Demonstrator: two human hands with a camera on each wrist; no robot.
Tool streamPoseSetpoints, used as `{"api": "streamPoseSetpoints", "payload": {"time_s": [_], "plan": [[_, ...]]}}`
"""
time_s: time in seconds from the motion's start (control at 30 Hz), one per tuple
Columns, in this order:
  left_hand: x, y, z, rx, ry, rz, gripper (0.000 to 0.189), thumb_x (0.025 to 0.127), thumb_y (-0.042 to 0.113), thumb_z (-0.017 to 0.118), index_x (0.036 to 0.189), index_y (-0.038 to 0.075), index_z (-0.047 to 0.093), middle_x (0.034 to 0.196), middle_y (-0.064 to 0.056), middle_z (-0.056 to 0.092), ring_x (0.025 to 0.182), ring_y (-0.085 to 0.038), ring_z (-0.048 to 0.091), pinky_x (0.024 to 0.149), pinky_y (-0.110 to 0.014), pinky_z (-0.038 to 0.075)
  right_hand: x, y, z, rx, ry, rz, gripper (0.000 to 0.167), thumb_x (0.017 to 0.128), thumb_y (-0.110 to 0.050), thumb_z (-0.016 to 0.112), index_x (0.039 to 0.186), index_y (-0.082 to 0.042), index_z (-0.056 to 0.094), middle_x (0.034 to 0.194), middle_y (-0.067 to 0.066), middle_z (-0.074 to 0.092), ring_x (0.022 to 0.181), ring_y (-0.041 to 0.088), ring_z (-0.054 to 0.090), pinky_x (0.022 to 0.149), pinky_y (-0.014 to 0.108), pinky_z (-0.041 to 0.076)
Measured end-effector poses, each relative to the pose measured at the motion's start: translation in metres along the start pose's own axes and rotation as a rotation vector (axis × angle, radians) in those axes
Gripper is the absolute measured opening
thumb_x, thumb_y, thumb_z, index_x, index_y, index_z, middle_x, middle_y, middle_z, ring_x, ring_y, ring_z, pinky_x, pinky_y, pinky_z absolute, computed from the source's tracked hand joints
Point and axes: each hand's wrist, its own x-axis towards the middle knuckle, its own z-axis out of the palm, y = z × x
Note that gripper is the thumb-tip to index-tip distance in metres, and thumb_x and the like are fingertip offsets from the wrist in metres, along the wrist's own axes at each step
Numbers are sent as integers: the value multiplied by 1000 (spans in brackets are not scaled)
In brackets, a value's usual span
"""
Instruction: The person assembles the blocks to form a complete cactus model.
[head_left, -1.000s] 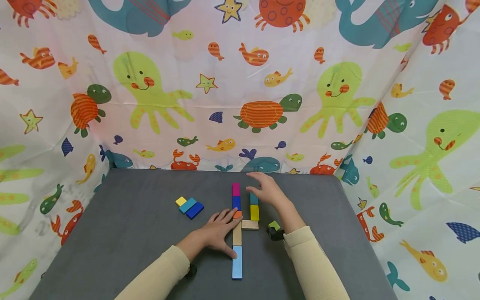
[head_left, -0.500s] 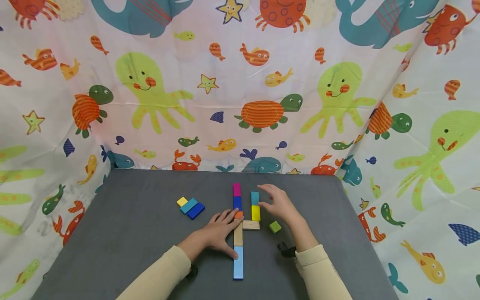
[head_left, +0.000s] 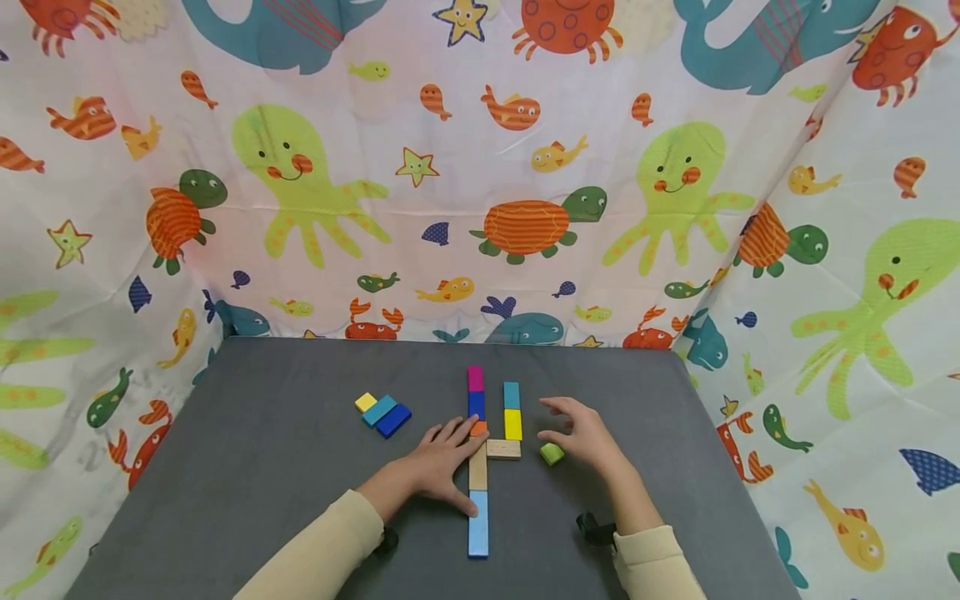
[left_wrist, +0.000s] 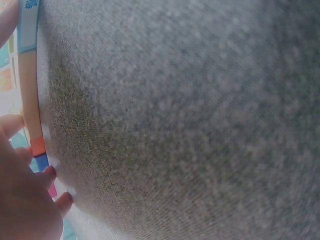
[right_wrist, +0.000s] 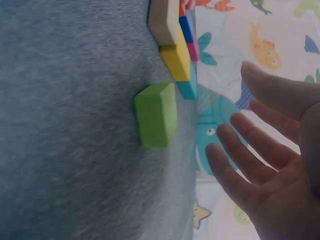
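My left hand lies spread beside a column of blocks. Its thumb is at the light blue block and its fingertips are by the orange block. Between those two is a plain wooden block; a dark blue block and a magenta block continue the column. A second wooden block sticks out sideways, with a yellow block and a turquoise block beyond it. Holding nothing, my right hand hovers with parted fingers near a loose green block.
Left of the column, a small yellow block, a turquoise block and a dark blue block lie together. The grey table is backed by a curtain printed with sea animals.
My right hand has drawn back rightward and toward me, away from the turquoise block, uncovering it and the green block. The left hand stays in place.
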Motion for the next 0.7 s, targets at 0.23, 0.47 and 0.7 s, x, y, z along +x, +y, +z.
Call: {"api": "streamPoseSetpoints", "payload": {"time_s": [0.23,0.47,0.7], "plan": [[0,0,0,-13,-2,3,125,73,79,79,171,28,21,180,-6,4,164,-38,10,128,-65,12,-15,16,4,30,-55,123,62,86,-14,90,142,-8,66,141,17,66,106,35,70,92,52,60],[1,-1,1,-13,-8,-6,126,73,82,78,172,29,19,180,-5,3,164,-38,9,128,-65,11,-24,27,7,43,-103,137,54,85,4,85,134,-11,71,141,12,66,115,34,67,99,55,57],[0,-1,0,-31,-12,-4,125,73,80,79,172,29,20,180,-6,4,164,-39,8,129,-65,10,-23,33,10,6,-138,80,42,89,5,81,126,-13,75,135,11,69,122,34,63,104,58,53]]}}
